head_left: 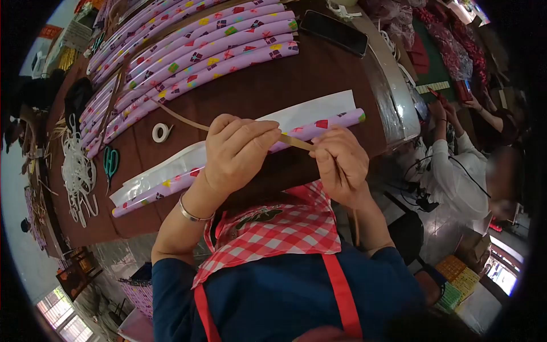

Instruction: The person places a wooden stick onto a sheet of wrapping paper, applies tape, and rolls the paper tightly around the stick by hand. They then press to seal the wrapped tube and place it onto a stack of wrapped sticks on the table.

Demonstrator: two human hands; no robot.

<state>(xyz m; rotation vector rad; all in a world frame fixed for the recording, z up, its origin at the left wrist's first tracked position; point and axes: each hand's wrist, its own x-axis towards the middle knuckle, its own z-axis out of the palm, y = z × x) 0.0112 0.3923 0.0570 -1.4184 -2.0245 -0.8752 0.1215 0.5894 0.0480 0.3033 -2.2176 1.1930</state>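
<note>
Tan, flat strip (297,142) pinched in the fingers of your left hand (235,154) and right hand (345,165) above the brown-covered counter (336,74), you seem partway along: many purple, brightly patterned rolls (228,60) lie grouped, while one purple-and-white sheet (319,109) looks only partly rolled.

Single head-worn camera, facing forward and down over hands (288,151), close.

The left hand (239,149) and right hand (342,162) pinch a thin strip (296,142) above a purple roll (165,187) and white paper (319,108). More rolls (228,54) lie at eleven o'clock, a phone (334,33) at one, tape (154,133) near ten, scissors (111,162) at nine.
</note>
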